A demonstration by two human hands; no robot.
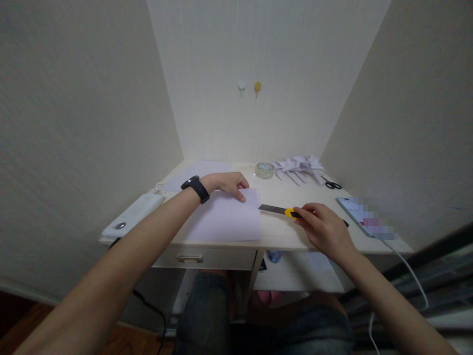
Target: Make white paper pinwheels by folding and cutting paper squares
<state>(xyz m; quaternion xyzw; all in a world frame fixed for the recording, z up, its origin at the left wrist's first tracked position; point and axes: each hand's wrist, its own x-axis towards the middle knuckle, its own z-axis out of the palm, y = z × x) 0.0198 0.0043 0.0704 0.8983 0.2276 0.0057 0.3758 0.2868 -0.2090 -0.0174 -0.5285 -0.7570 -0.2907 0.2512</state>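
White paper (pixel 221 222) lies smooth near the pale desk's (pixel 281 234) front edge, its right side by the tip of the knife (pixel 290 212) gripped in the right hand (pixel 327 229). The left hand (pixel 231 185) thumbs its far edge; whether it pinches, I cannot tell. Slack pressure could let the sheet skid and tear; so much bare, thin blade might flex. Beyond sit a glossy, round tape roll (pixel 265 170) and crisp, pointed paper pinwheels (pixel 295 165).

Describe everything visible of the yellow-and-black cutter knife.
The yellow-and-black cutter knife has a long, grey, metallic-looking blade, extended, and a plastic-looking handle partly covered by the bare right hand gripping it. It points left over the whitish desk, its tip at the right edge of the white rectangular paper; contact is unclear.
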